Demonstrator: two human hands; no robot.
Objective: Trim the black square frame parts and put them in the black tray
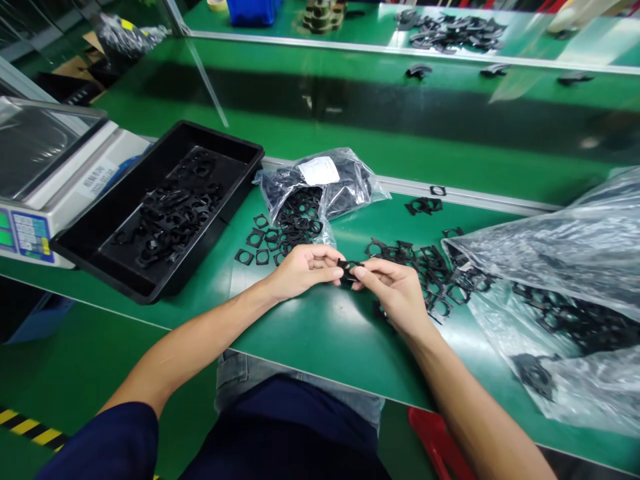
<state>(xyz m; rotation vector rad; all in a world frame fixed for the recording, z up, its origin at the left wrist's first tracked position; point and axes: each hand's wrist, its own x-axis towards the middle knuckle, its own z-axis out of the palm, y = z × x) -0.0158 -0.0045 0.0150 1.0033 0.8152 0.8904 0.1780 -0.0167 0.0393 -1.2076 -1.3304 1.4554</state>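
Between my two hands, over the green table, is a small black plastic part point(350, 268) with a curved opening. My left hand point(309, 268) pinches its left end between thumb and fingers. The other end sits in the closed fingertips of my right hand point(393, 283). My fingers cover much of the part, so I cannot tell if it is one piece or two. Left of my hands lie loose black square rings point(261, 239), spilling from a clear plastic bag point(353, 183) with a white label. Beside my right hand is a pile of black plastic parts point(430, 267).
A black tray point(240, 150) holding many black parts stands at the left, against a weighing scale point(30, 213). At the right, a large clear bag point(560, 233) lies open with black parts inside. Behind a metal rail are more black pieces point(455, 32) and a blue bin point(254, 12).
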